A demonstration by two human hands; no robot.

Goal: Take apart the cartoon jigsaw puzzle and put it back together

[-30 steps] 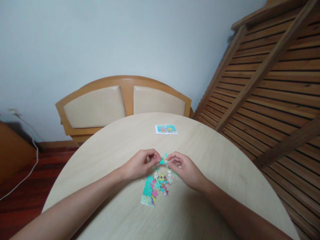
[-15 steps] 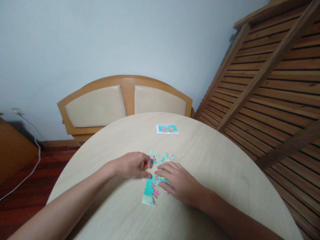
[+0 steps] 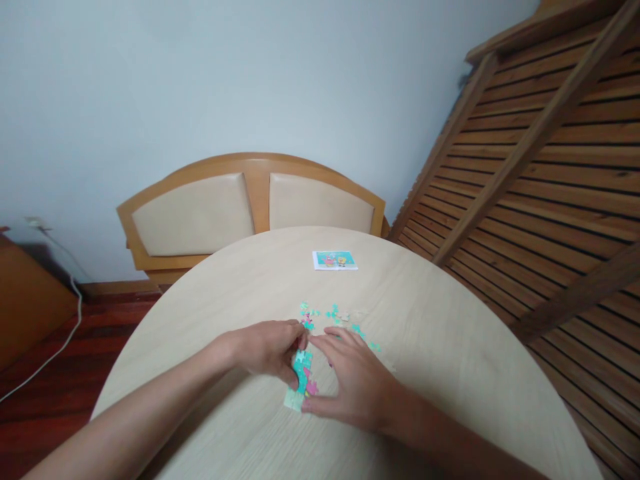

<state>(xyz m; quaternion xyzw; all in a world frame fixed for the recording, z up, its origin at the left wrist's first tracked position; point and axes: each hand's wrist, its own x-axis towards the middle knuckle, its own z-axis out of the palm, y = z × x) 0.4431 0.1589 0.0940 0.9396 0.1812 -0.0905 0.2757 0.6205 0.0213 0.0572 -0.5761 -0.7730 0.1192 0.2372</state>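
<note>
I see the joined jigsaw section (image 3: 302, 373) flat on the round wooden worktop (image 3: 425, 300); all places are logged relative to this section.

Left hand (image 3: 273, 348): at its left side, thumb on or just over the teal edge, fingers curled. I cannot tell whether this grip pinches a piece.

Right hand (image 3: 353, 373): along its right side, grip spread, thumb by the near end, fingertips by the far end. I see nothing pinched; the area under the palm is hidden from me.

Progress: I judge it partial. A teal strip with some pink is joined. Left over: pink-and-teal pieces (image 3: 307, 323) just beyond the section, loose teal pieces (image 3: 333, 311) beyond and to its right, pale pieces (image 3: 355, 315) beside those. The SpongeBob picture card (image 3: 335, 260) lies well beyond the section; by its full scene, I judge much remains unjoined.
</note>
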